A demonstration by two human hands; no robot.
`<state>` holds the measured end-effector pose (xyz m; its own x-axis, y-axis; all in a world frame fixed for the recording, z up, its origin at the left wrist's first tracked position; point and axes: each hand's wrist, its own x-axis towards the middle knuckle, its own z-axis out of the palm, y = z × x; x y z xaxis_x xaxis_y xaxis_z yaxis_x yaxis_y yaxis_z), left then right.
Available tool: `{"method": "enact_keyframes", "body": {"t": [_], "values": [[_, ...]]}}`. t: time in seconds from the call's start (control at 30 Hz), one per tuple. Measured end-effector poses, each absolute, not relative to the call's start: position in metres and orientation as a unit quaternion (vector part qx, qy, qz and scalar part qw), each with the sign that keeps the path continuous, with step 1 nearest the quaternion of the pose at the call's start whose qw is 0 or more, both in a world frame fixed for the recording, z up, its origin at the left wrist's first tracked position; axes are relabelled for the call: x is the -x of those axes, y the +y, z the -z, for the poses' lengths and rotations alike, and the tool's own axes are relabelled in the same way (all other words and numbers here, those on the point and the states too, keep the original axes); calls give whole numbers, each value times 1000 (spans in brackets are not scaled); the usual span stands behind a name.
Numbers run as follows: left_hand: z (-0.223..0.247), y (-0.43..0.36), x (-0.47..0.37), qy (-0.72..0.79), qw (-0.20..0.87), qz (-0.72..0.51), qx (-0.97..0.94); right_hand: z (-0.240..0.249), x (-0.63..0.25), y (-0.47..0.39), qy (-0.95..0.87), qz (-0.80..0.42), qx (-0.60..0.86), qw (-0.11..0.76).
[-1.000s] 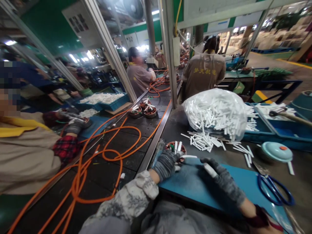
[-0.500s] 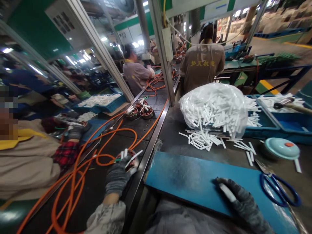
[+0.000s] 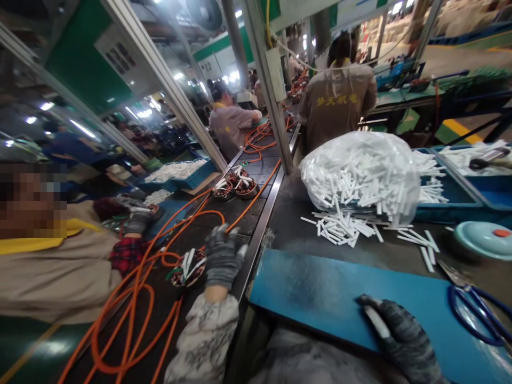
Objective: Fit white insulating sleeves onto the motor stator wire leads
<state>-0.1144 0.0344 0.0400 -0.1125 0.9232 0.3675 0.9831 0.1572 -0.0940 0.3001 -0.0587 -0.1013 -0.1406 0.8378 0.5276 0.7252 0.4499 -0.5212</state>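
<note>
The wound ring, held in the left hand moments earlier, has been laid among orange cables on the conveyor belt; it is released, fingers spread just beside it; its handling at the blue mat is apparently finished; the right hand, cropped at the wrist, is poised over the mat; whether the white patch at its thumb is a grasped tube cannot be told.

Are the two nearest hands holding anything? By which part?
The left hand holds nothing; it's open beside the wound ring. For the right hand, I can't tell.
</note>
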Motion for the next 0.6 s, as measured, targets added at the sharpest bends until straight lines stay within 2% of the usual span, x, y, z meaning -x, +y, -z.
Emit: {"method": "enact_keyframes", "body": {"t": [0.1,0.27,0.6], "values": [[-37,70,77,-673,107,122,722,106,-299,-59,-768,-36,503,394],[-19,103,42,-649,57,123,749,112,-302,-60,-768,-14,504,394],[-12,114,69,-706,-1,82,703,97,-302,-58,-791,67,487,365]]}}
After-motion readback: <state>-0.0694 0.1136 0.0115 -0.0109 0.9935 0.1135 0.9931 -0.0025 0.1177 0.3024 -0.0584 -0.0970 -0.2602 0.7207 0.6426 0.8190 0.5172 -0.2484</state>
